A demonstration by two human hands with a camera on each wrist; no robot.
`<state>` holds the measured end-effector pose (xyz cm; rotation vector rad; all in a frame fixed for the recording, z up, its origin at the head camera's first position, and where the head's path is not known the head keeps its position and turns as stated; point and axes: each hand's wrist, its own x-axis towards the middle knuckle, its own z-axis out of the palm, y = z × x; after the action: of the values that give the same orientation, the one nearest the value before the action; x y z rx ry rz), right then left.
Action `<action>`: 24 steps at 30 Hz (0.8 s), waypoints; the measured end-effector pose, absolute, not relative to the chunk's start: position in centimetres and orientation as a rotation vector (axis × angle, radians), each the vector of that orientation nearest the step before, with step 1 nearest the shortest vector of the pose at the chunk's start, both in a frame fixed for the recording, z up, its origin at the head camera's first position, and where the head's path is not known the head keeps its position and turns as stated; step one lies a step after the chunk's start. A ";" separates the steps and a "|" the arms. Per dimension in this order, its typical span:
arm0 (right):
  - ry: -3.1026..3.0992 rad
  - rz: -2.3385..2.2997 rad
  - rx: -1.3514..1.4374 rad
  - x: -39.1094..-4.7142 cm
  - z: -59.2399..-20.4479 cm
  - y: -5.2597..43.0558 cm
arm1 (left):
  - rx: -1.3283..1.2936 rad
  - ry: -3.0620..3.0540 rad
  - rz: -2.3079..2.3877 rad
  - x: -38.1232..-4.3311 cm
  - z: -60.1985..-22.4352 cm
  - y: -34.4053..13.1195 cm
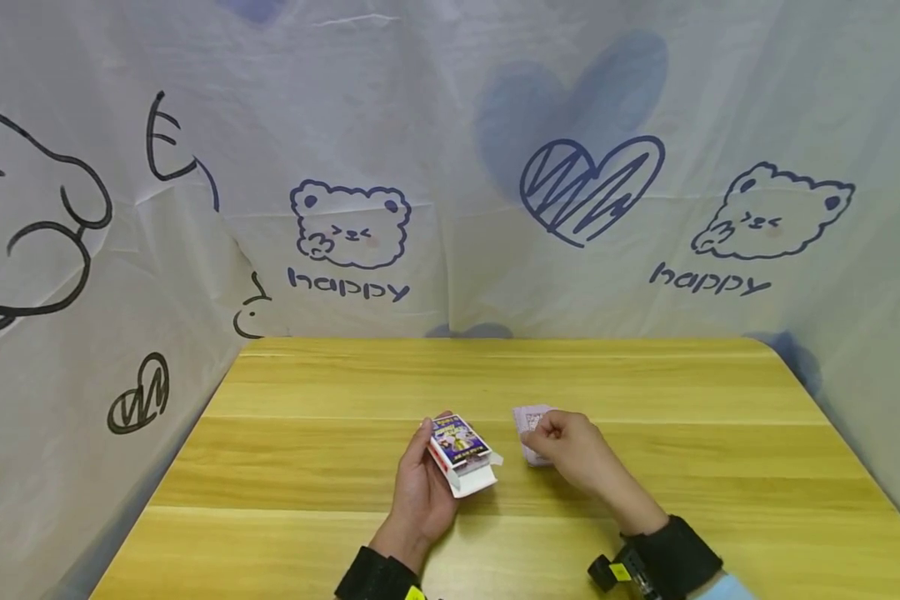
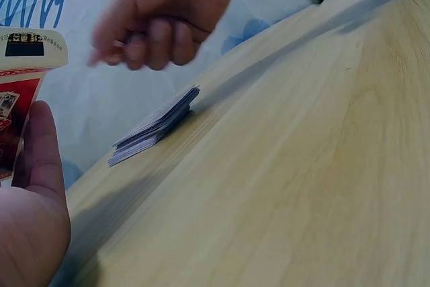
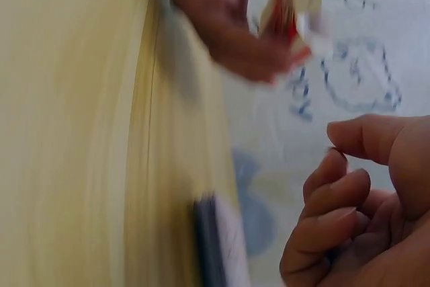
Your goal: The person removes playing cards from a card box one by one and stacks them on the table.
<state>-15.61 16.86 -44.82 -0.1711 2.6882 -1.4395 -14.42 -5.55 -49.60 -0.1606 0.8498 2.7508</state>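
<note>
In the head view my left hand (image 1: pixel 422 498) grips a small card box (image 1: pixel 459 442) with a colourful purple-blue front. The box's white end flap hangs out towards me. To its right a stack of playing cards (image 1: pixel 528 415) lies on the table, partly hidden by my right hand (image 1: pixel 579 450). The left wrist view shows a gap between that hand and the card stack (image 2: pixel 154 129) below it. Curled fingers and a thumb tip meeting the index finger appear in the right wrist view, with nothing visible between them.
A wood-grain table (image 1: pixel 307 467) carries these things. Pale cloth (image 1: pixel 450 167) with drawn bears and hearts hangs behind it and at both sides. Black bands with small cameras (image 1: pixel 615 572) sit on my wrists.
</note>
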 end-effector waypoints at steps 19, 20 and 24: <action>2.454 -1.472 -0.487 -12.7 -43.5 13.7 | 0.068 0.819 2.761 -14.0 -49.7 -5.4; 2.455 -1.476 -0.473 -12.7 -43.6 13.7 | 0.086 0.823 2.754 -14.0 -49.7 -5.4; 2.463 -1.520 -0.398 -12.8 -43.9 13.7 | 0.160 0.845 2.727 -13.9 -49.6 -5.3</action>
<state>-12.81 13.65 -43.89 -0.3982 2.4629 -1.5200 -13.88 -5.33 -49.61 0.1605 0.8448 2.7275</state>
